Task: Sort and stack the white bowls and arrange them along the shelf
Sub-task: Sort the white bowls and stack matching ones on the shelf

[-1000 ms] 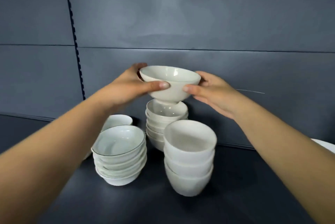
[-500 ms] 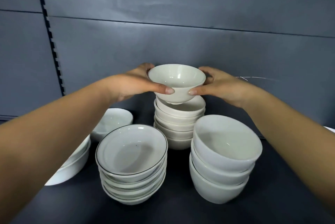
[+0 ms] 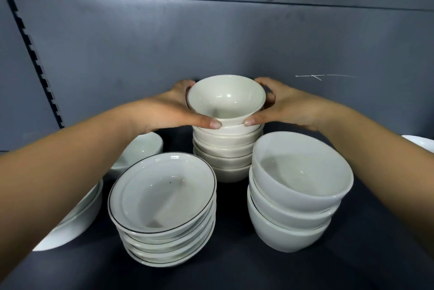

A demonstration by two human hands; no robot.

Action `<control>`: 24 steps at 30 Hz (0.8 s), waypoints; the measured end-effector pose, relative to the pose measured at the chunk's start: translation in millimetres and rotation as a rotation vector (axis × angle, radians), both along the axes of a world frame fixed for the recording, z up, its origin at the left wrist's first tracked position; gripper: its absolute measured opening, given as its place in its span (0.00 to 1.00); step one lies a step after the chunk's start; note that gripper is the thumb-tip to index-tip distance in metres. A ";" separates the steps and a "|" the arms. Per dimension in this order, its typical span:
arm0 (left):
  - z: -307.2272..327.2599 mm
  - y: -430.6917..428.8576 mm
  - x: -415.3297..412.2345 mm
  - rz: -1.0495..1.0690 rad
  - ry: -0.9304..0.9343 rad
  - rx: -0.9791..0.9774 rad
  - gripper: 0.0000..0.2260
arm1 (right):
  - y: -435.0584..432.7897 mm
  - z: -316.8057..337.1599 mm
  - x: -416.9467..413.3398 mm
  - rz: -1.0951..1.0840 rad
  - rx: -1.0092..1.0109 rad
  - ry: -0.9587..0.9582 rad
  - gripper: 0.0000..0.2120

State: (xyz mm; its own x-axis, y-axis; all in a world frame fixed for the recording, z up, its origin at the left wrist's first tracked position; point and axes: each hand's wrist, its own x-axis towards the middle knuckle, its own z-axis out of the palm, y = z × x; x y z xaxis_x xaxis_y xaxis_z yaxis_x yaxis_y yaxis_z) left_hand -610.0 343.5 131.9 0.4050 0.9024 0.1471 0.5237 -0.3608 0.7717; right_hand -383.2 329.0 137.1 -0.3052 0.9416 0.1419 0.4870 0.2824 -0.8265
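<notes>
A cream bowl [image 3: 226, 99] sits nested on top of the back stack of small cream bowls [image 3: 225, 151]. My left hand [image 3: 173, 109] grips its left side and my right hand [image 3: 284, 104] grips its right side, thumbs at the front under the rim. In front on the left stands a stack of black-rimmed shallow bowls [image 3: 162, 198]. Three deep white bowls [image 3: 296, 191] are stacked in front on the right.
The dark shelf [image 3: 234, 268] ends at a grey back wall [image 3: 211, 36]. A white bowl [image 3: 141, 151] lies behind my left forearm, wide bowls [image 3: 75, 221] lie at the left, and a white rim [image 3: 420, 143] shows at the far right.
Both hands have lowered the cream bowl from above the back stack down into it. The camera has moved closer and tilted down.
</notes>
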 end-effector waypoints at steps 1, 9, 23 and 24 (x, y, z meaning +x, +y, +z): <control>-1.9 0.3 -0.1 0.000 0.005 -0.007 0.43 | -0.1 -0.9 1.2 0.006 0.001 0.004 0.35; -16.6 -1.6 3.3 -0.039 0.055 0.003 0.44 | -4.7 -9.2 5.3 0.053 -0.048 0.082 0.36; -37.2 1.9 -1.7 0.069 0.200 -0.069 0.59 | -2.2 -14.8 7.3 0.101 -0.326 0.131 0.37; -37.5 2.0 -1.9 0.065 0.186 -0.072 0.59 | -2.2 -16.5 7.0 0.108 -0.342 0.124 0.33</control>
